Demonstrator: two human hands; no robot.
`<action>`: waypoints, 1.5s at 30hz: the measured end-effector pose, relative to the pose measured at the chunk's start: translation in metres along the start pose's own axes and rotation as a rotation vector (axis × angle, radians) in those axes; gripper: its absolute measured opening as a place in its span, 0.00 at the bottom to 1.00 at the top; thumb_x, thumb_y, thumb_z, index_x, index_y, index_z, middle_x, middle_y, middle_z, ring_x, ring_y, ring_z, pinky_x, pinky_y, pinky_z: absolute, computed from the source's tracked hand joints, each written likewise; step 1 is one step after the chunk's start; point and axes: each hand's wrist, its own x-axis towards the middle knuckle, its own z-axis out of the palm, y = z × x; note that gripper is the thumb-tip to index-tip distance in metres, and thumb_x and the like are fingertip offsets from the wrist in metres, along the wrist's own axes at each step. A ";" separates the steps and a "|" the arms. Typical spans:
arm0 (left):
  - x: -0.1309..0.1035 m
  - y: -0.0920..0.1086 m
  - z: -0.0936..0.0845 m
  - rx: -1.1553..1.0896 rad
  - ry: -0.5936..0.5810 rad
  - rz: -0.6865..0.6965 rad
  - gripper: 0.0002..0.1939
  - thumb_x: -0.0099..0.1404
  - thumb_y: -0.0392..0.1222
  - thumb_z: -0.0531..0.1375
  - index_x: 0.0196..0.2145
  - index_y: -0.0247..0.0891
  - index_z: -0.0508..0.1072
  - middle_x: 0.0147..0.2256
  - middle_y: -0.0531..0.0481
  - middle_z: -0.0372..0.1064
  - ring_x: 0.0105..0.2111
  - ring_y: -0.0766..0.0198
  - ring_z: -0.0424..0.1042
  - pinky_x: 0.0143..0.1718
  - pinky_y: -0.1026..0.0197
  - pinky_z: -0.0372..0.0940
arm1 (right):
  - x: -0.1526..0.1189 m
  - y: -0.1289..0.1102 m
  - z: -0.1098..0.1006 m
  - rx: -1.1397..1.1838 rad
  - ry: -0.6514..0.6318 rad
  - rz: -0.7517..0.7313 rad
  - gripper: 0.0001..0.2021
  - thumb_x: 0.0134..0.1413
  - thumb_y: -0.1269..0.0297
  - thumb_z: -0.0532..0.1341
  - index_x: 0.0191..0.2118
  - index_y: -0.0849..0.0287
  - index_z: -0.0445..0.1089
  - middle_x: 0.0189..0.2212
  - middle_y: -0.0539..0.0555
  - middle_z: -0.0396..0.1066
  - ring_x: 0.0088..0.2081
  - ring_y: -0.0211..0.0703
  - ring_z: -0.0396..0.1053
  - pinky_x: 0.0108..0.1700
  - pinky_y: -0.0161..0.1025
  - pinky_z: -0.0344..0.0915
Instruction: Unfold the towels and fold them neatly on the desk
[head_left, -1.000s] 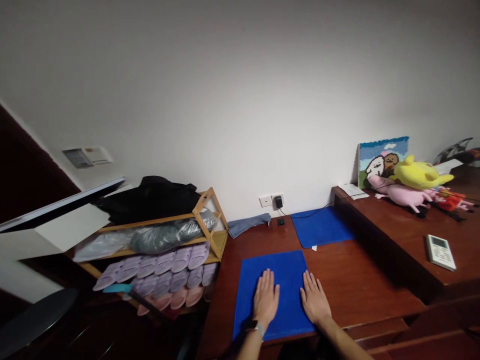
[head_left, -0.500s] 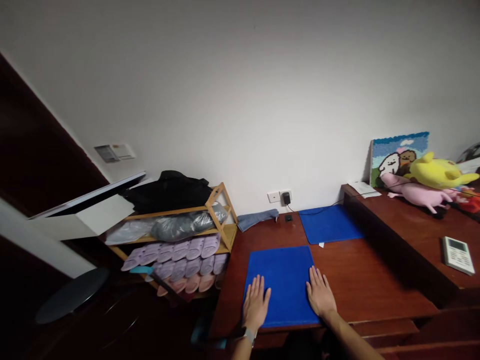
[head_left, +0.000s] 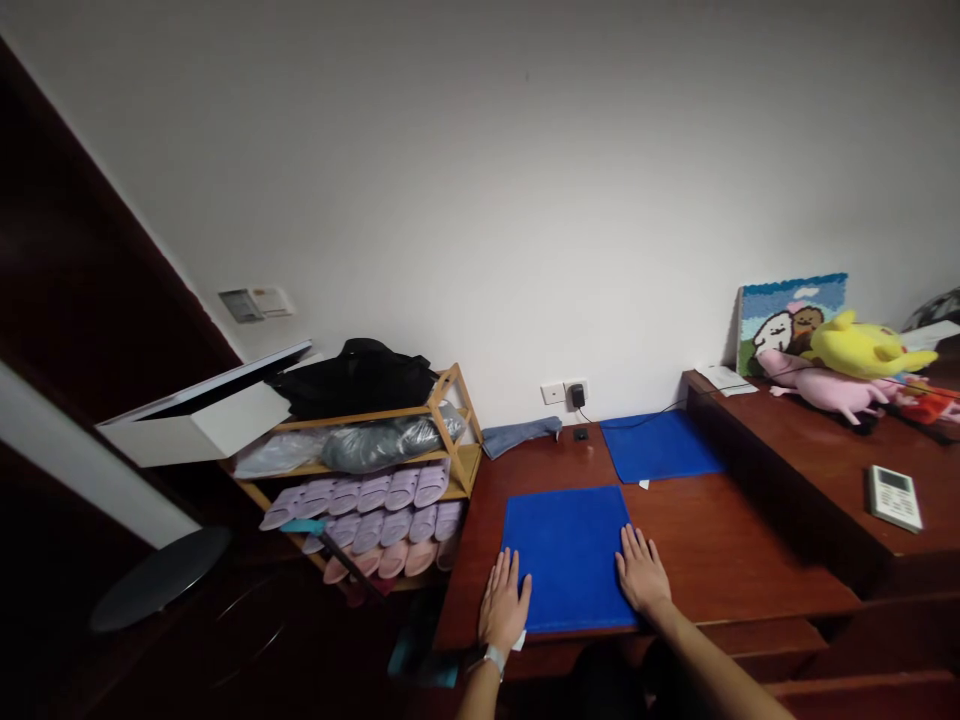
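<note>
A blue cloth (head_left: pixel 571 560) lies flat on the reddish-brown wooden table (head_left: pixel 735 545), near its front edge. My left hand (head_left: pixel 504 605) rests with fingers stretched out at the cloth's left edge, and a small white tag shows by its wrist. At the cloth's right edge lies my right hand (head_left: pixel 643 572), palm down with its fingers spread. Neither hand grips anything. Farther back, a second blue cloth (head_left: pixel 660 447) lies on the table with a white tag at its near edge.
Folded grey-blue fabric (head_left: pixel 521 436) and a wall socket with a black plug (head_left: pixel 577 396) are at the back. A wooden rack (head_left: pixel 459 425) with slippers and a black bag (head_left: pixel 360 378) stands left. Plush toys (head_left: pixel 862 348) and a white remote-like device (head_left: pixel 895 497) lie on the raised right surface.
My left hand has shifted slightly outward, toward the cloth's left edge, and a white tag now shows beside it. The right hand stays at the right edge. The view has shifted a little.
</note>
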 end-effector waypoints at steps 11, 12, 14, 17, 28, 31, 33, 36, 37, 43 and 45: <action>0.007 -0.004 0.008 0.074 -0.002 0.015 0.33 0.78 0.53 0.43 0.73 0.33 0.58 0.74 0.40 0.50 0.74 0.52 0.50 0.73 0.45 0.52 | -0.054 0.012 0.029 0.082 0.093 -0.042 0.33 0.72 0.55 0.41 0.75 0.67 0.51 0.75 0.57 0.45 0.76 0.53 0.45 0.76 0.55 0.45; 0.008 -0.005 0.008 0.086 -0.011 0.013 0.33 0.78 0.53 0.43 0.73 0.33 0.58 0.74 0.40 0.50 0.74 0.52 0.50 0.73 0.45 0.53 | -0.053 0.014 0.031 0.094 0.105 -0.049 0.33 0.72 0.55 0.41 0.75 0.67 0.52 0.75 0.57 0.46 0.76 0.53 0.46 0.76 0.54 0.46; 0.010 -0.004 0.006 0.104 -0.014 0.018 0.33 0.78 0.53 0.43 0.72 0.33 0.60 0.73 0.41 0.53 0.73 0.52 0.52 0.73 0.45 0.52 | -0.050 0.018 0.036 0.116 0.136 -0.068 0.33 0.73 0.55 0.42 0.75 0.66 0.53 0.75 0.57 0.48 0.75 0.51 0.47 0.75 0.53 0.47; 0.011 0.015 0.001 0.097 0.027 0.062 0.32 0.78 0.51 0.41 0.71 0.34 0.61 0.73 0.42 0.55 0.73 0.54 0.53 0.73 0.46 0.52 | -0.047 0.022 0.048 0.128 0.196 -0.103 0.32 0.73 0.55 0.42 0.74 0.66 0.55 0.74 0.58 0.50 0.75 0.51 0.49 0.75 0.52 0.49; 0.003 0.202 0.014 -0.130 -0.173 0.388 0.33 0.79 0.54 0.37 0.75 0.41 0.51 0.75 0.46 0.45 0.75 0.56 0.45 0.75 0.46 0.48 | -0.046 0.030 0.064 0.020 0.249 -0.216 0.29 0.68 0.64 0.48 0.70 0.65 0.64 0.73 0.61 0.54 0.74 0.55 0.51 0.74 0.55 0.50; -0.005 0.185 0.015 -0.150 -0.177 0.387 0.33 0.79 0.55 0.38 0.76 0.43 0.50 0.75 0.47 0.44 0.75 0.56 0.44 0.75 0.45 0.47 | -0.049 0.028 0.058 0.037 0.218 -0.173 0.30 0.70 0.62 0.46 0.72 0.66 0.61 0.74 0.61 0.51 0.75 0.55 0.48 0.75 0.55 0.48; -0.013 0.152 0.010 -0.114 -0.150 0.357 0.33 0.79 0.55 0.40 0.76 0.44 0.49 0.76 0.48 0.44 0.75 0.55 0.45 0.75 0.44 0.49 | -0.051 0.025 0.053 0.047 0.210 -0.148 0.31 0.72 0.59 0.43 0.73 0.65 0.59 0.74 0.60 0.51 0.75 0.55 0.48 0.75 0.55 0.48; -0.031 0.088 0.002 -0.018 -0.087 0.234 0.33 0.79 0.55 0.42 0.75 0.43 0.50 0.75 0.47 0.45 0.75 0.52 0.48 0.74 0.42 0.51 | -0.052 0.023 0.048 0.059 0.200 -0.126 0.31 0.72 0.58 0.41 0.74 0.65 0.57 0.75 0.59 0.51 0.75 0.53 0.48 0.75 0.54 0.47; -0.038 0.067 0.001 0.010 -0.057 0.183 0.32 0.79 0.55 0.42 0.75 0.42 0.51 0.75 0.46 0.46 0.74 0.52 0.49 0.74 0.41 0.51 | -0.052 0.023 0.047 0.066 0.194 -0.123 0.32 0.72 0.58 0.41 0.74 0.66 0.56 0.75 0.59 0.50 0.75 0.53 0.48 0.75 0.54 0.47; -0.076 0.002 0.004 0.058 0.133 0.043 0.31 0.80 0.50 0.43 0.76 0.43 0.49 0.74 0.48 0.52 0.73 0.54 0.53 0.73 0.44 0.54 | -0.055 0.022 0.039 0.077 0.145 -0.108 0.32 0.72 0.59 0.42 0.74 0.70 0.53 0.75 0.61 0.47 0.76 0.53 0.46 0.76 0.53 0.44; -0.080 0.004 0.006 0.051 0.167 0.036 0.31 0.80 0.50 0.43 0.76 0.42 0.49 0.73 0.47 0.54 0.73 0.54 0.54 0.73 0.45 0.54 | -0.056 0.022 0.035 0.074 0.127 -0.107 0.33 0.72 0.59 0.41 0.74 0.71 0.52 0.75 0.61 0.47 0.76 0.53 0.46 0.76 0.53 0.44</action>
